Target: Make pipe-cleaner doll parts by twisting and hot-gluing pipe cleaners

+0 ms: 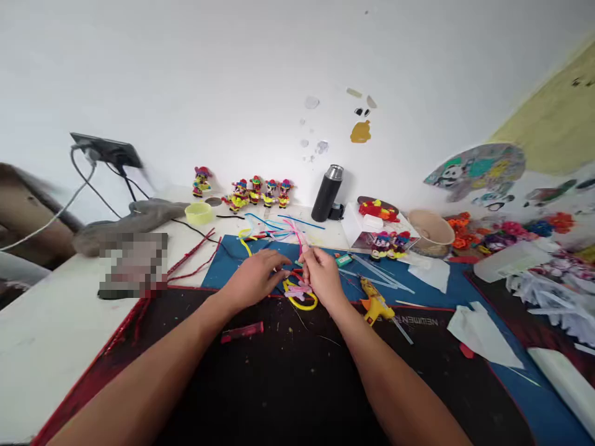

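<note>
My right hand [320,272] is closed on a bundle of pink pipe cleaners [297,232] whose loose ends fan up and away from me. To its left, my left hand [260,275] has its fingers bent and apart, with nothing seen between them; its fingertips reach toward the right hand. Yellow-handled scissors [304,305] lie on the mat under and between the hands, with a small pink piece [297,291] over them. Blue pipe cleaners [267,223] lie just beyond the hands.
A yellow glue gun [375,303] lies right of my right forearm, near clear glue sticks [383,272]. Behind stand a black thermos [328,193], small figures [239,196] and a yellow-green bowl [199,214]. Red pipe cleaners [190,254] lie left; a pink marker-like object [242,332] lies in front.
</note>
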The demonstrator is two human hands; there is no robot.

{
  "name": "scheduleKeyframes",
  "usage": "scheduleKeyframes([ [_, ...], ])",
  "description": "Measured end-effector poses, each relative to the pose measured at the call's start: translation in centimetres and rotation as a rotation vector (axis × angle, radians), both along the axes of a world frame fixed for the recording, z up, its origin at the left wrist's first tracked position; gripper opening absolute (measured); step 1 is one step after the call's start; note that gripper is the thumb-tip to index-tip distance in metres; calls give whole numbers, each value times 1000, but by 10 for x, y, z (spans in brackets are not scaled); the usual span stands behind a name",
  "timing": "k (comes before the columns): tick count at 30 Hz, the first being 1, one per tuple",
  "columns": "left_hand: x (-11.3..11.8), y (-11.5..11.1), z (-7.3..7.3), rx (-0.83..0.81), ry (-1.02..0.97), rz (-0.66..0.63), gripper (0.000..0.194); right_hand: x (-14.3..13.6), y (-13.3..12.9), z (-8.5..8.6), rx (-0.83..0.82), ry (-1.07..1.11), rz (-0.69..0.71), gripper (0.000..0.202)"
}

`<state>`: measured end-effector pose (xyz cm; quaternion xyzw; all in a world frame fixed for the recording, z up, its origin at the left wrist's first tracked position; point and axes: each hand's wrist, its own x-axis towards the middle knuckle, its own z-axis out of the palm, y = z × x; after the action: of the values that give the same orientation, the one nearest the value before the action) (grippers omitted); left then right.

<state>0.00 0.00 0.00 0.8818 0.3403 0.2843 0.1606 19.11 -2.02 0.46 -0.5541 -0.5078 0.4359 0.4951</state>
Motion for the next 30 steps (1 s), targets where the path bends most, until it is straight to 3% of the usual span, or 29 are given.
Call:
scheduleKeyframes([
  [8, -10, 10, -3, 7, -108, 82, 24, 23, -38, 19, 73, -563, 142, 40],
  [18, -13, 14, -2, -39, -148, 132, 26, 35, -81, 10, -88, -1051, 243, 9],
  [30, -15, 15, -3, -40, -111, 128, 30, 36, -68, 3, -34, -1138, 228, 10],
])
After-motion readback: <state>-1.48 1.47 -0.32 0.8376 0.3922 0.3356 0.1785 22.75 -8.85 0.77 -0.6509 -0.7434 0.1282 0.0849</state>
